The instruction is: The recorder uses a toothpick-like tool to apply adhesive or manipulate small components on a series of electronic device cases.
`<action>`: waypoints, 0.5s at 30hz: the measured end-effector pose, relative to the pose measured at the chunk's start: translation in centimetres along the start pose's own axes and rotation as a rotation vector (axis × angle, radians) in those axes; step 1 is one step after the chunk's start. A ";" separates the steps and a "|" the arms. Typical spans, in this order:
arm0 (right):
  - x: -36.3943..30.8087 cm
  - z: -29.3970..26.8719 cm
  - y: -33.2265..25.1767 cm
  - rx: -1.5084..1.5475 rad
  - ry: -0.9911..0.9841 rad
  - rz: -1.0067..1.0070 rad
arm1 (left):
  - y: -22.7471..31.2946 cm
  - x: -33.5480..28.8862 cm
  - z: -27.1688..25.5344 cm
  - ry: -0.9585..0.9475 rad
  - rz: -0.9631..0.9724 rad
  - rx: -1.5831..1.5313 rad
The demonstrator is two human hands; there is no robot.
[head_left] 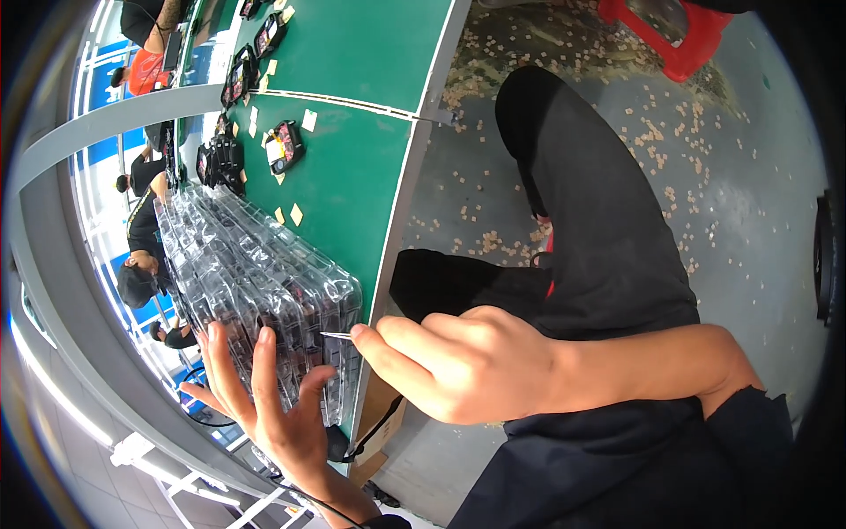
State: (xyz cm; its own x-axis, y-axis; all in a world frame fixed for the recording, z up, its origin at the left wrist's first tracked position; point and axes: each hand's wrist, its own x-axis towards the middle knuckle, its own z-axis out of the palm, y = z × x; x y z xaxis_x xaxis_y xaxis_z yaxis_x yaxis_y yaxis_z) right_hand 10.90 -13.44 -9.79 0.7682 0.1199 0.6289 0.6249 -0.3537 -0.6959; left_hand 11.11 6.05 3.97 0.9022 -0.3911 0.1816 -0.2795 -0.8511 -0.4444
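A pile of clear plastic blister trays (pixel 256 273) with small dark parts in their pockets stands on the near end of the green table. My left hand (pixel 286 423) is open over the near end of the trays, thumb and fingers spread; whether the fingertips touch the plastic I cannot tell. Thin metal tweezers (pixel 337 335) stick out of my right hand (pixel 467 361), which is closed around them. Their tips point left at the trays' near right edge. Most of the tweezers' length is hidden in the fist.
Farther along the green table (pixel 361 167) lie black-cased devices (pixel 284 147) and small yellow paper pieces (pixel 296 214). A grey curved bar (pixel 115 115) arches at left, with several people beyond it. A red stool (pixel 679 40) stands on the floor, which is strewn with small bits.
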 end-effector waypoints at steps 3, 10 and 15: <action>-0.4 -0.4 -0.3 0.045 0.030 -0.029 | -0.8 0.1 -0.2 -0.016 0.021 -0.012; 0.3 0.3 -0.2 0.048 0.079 -0.047 | -1.4 -0.1 0.1 0.011 -0.017 -0.093; 0.8 0.5 -0.4 0.016 0.025 -0.028 | -1.5 0.2 -0.1 0.049 0.009 -0.122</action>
State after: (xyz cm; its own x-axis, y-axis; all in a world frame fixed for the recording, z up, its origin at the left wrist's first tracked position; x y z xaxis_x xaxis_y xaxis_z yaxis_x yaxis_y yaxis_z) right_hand 11.30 -12.78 -9.16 0.7465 0.1065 0.6568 0.6487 -0.3360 -0.6829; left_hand 11.67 7.19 4.70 0.8831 -0.4132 0.2221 -0.3284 -0.8826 -0.3364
